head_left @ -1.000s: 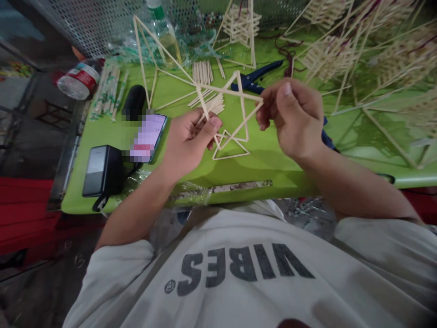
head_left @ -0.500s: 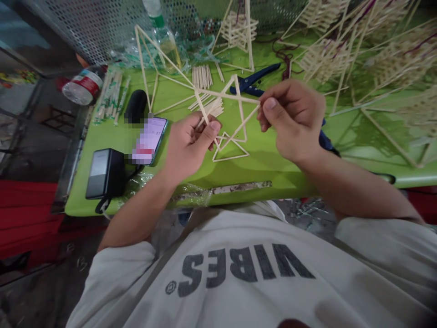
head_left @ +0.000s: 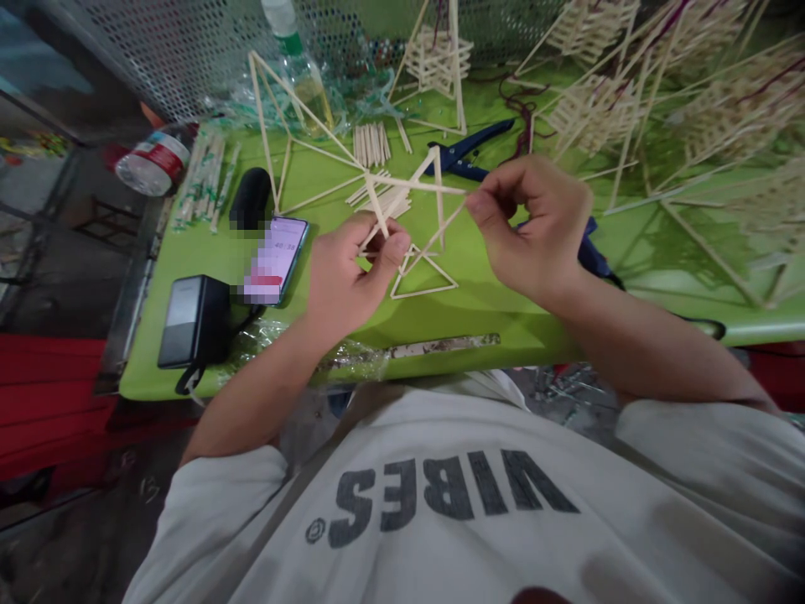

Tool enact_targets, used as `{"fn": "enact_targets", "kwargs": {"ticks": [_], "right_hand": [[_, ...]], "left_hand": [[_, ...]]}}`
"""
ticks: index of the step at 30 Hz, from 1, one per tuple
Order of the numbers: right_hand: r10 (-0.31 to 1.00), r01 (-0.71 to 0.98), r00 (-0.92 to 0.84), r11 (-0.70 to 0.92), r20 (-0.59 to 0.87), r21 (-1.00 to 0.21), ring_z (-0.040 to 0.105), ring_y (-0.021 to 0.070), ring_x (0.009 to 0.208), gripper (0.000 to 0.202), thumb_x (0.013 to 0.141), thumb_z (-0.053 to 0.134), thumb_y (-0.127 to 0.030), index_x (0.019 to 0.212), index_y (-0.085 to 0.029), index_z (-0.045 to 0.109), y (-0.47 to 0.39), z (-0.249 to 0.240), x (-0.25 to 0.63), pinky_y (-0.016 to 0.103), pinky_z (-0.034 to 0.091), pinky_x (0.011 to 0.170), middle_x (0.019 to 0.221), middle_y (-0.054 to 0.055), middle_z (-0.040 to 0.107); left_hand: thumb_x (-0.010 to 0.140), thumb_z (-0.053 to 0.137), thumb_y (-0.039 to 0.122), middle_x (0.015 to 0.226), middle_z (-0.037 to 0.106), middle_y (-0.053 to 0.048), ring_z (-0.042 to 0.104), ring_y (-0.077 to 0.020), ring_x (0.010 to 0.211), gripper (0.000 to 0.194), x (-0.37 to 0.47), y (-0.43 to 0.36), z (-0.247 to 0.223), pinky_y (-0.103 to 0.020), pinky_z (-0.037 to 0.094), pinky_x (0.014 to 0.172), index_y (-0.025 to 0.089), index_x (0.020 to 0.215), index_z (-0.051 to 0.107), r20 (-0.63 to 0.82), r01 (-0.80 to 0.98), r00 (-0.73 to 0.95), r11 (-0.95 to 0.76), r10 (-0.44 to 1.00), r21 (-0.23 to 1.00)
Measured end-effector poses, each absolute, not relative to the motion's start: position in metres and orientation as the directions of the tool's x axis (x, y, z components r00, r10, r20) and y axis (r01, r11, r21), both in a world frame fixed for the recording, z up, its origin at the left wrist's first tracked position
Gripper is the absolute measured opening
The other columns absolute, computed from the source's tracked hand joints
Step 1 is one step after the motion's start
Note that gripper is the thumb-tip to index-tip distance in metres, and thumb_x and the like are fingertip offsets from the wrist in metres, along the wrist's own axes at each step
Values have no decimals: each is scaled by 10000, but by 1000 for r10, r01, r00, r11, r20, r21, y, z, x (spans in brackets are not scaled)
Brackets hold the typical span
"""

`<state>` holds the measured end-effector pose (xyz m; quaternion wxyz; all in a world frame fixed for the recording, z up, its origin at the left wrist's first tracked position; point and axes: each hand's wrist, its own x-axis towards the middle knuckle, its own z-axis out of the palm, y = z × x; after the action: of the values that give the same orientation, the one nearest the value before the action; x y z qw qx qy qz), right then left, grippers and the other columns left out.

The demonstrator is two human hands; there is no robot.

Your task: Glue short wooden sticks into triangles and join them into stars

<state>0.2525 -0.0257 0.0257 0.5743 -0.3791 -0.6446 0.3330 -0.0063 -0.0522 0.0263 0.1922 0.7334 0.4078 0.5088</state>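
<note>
Between my hands is a star-shaped frame of thin wooden sticks [head_left: 418,184], raised a little above the green table. My left hand [head_left: 352,268] is closed on its lower left corner, thumb on top. The thumb and forefinger of my right hand [head_left: 534,222] pinch the star's right tip. Below it lies a small stick frame [head_left: 433,291] with a triangular outline, partly overlapped by the star. A fanned pile of short sticks [head_left: 393,200] lies just behind my left hand. Blue-handled pliers [head_left: 469,155] rest behind the star, near my right hand.
A phone [head_left: 280,252], a black box-shaped device [head_left: 198,319] and a black cylinder [head_left: 251,195] are at left. Wrapped sticks [head_left: 201,180] lie beyond them. Behind stand a bottle [head_left: 311,92] and a large stick frame [head_left: 270,134]. Several latticed stick structures [head_left: 594,113] fill the right.
My right hand has shifted slightly left, with its fingers still at the star's tip. The star has tilted a little and its top corner sits slightly lower. My left hand has hardly moved.
</note>
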Motion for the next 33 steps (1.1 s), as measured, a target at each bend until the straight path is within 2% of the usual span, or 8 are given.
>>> {"fn": "enact_targets", "kwargs": {"ticks": [4, 9, 12, 18, 21, 25, 28, 33], "right_hand": [[819, 210, -23, 565, 574, -798, 441, 228, 699, 420, 1157, 844, -683, 946, -336, 734, -13, 24, 255, 465, 386, 694, 775, 12, 574], [842, 78, -50, 539, 537, -839, 456, 197, 598, 519, 1124, 832, -784, 867, -359, 680, 19, 23, 272, 452, 319, 598, 719, -15, 625], [813, 135, -4, 577, 582, -806, 472, 189, 576, 649, 1171, 723, -825, 756, -330, 652, 34, 25, 285, 451, 317, 607, 651, -1, 594], [833, 174, -91, 552, 545, -815, 604, 233, 768, 393, 996, 1028, -654, 1062, -371, 763, 41, 22, 290, 437, 514, 723, 1067, -10, 793], [843, 115, -133, 535, 521, -837, 592, 212, 787, 336, 1051, 993, -571, 1076, -343, 749, 38, 16, 284, 423, 508, 779, 983, -5, 750], [823, 9, -243, 531, 513, -847, 583, 229, 793, 315, 1156, 839, -665, 1143, -363, 748, 23, 12, 272, 429, 538, 863, 874, -12, 659], [827, 16, -283, 510, 485, -860, 619, 263, 864, 394, 1144, 795, -753, 1195, -365, 755, 5, 15, 262, 462, 592, 950, 935, 13, 671], [882, 20, -248, 418, 400, -908, 630, 271, 813, 493, 1082, 830, -840, 1141, -359, 742, -14, 20, 251, 468, 629, 860, 905, 22, 653]], "left_hand": [[1188, 736, 701, 773, 783, 6, 686, -131, 646, 483, -6, -51, 26, -307, 502, 592, 271, 978, 805, 597, 387, 146, -601, 789, 699], [1195, 738, 666, 783, 776, 11, 670, -122, 634, 458, -8, -48, 24, -306, 482, 575, 276, 961, 799, 597, 360, 152, -606, 788, 709], [1187, 739, 692, 743, 732, 22, 633, -127, 611, 466, -9, -45, 22, -315, 459, 562, 291, 956, 792, 580, 348, 150, -592, 800, 727], [1158, 778, 726, 706, 698, 28, 608, -128, 573, 473, -11, -43, 19, -320, 468, 550, 307, 941, 799, 543, 291, 109, -549, 832, 783], [1141, 809, 722, 707, 709, 27, 633, -126, 572, 457, -12, -43, 18, -315, 476, 540, 306, 951, 814, 513, 262, 106, -522, 852, 812], [1126, 795, 779, 713, 720, 17, 655, -134, 578, 504, -12, -40, 16, -306, 508, 530, 304, 959, 822, 506, 244, 103, -515, 856, 822], [1109, 788, 822, 733, 728, 14, 658, -133, 583, 533, -12, -38, 15, -297, 542, 533, 307, 976, 823, 510, 216, 78, -514, 856, 830], [1104, 798, 823, 781, 761, 0, 696, -141, 613, 536, -10, -40, 18, -305, 607, 564, 293, 1029, 823, 483, 172, 73, -488, 873, 856]]}}
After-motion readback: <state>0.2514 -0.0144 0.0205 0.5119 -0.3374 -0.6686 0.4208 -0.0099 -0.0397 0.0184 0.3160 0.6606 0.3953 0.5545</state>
